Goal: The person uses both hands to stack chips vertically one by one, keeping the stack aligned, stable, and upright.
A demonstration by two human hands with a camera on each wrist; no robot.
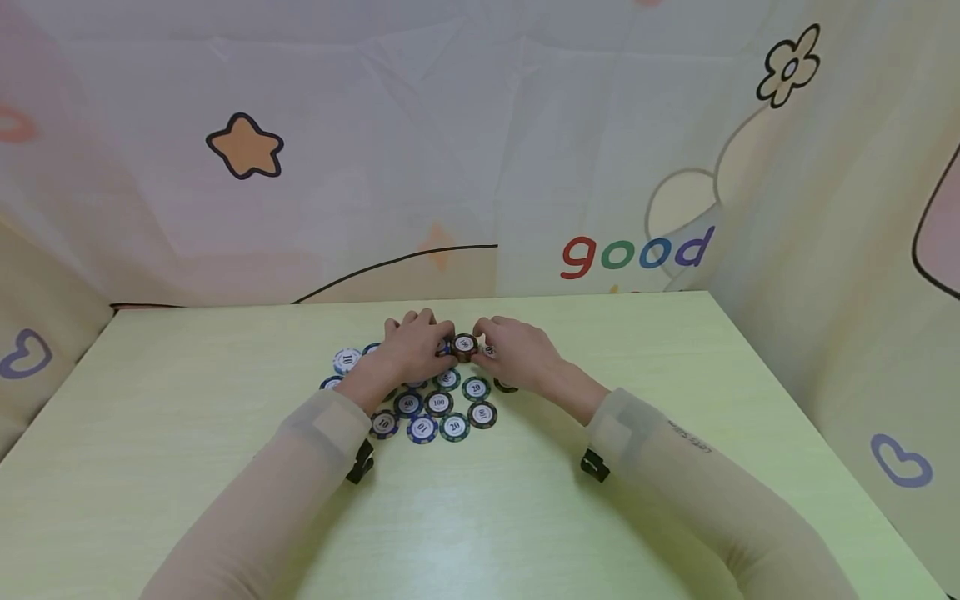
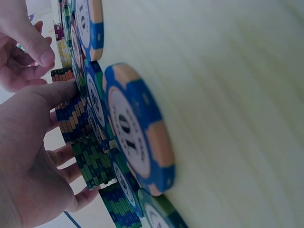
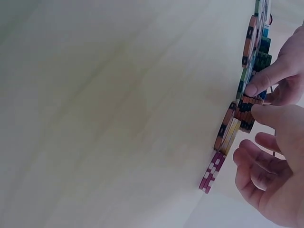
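Poker chips lie grouped near the far side of the table. My left hand (image 1: 412, 346) holds a blue and tan chip stack (image 2: 73, 116), thumb in front and fingers behind. Beside it stands a black and orange chip stack (image 1: 464, 344). My right hand (image 1: 527, 354) grips that stack's right edge, thumb in front and index finger at the back. A green stack (image 2: 90, 161) and a blue-green stack (image 2: 116, 204) stand left of it, partly behind my left hand in the head view. Yellow chips (image 3: 231, 134) and magenta chips (image 3: 211, 173) are beside my right hand.
Several flat chips (image 1: 438, 404) lie in front of the stacks, including a blue and tan one (image 2: 128, 123) marked 10. The pale table (image 1: 480, 525) meets a printed cloth backdrop (image 1: 420, 167) close behind the chips. A black clip (image 1: 596, 465) hangs under the right sleeve.
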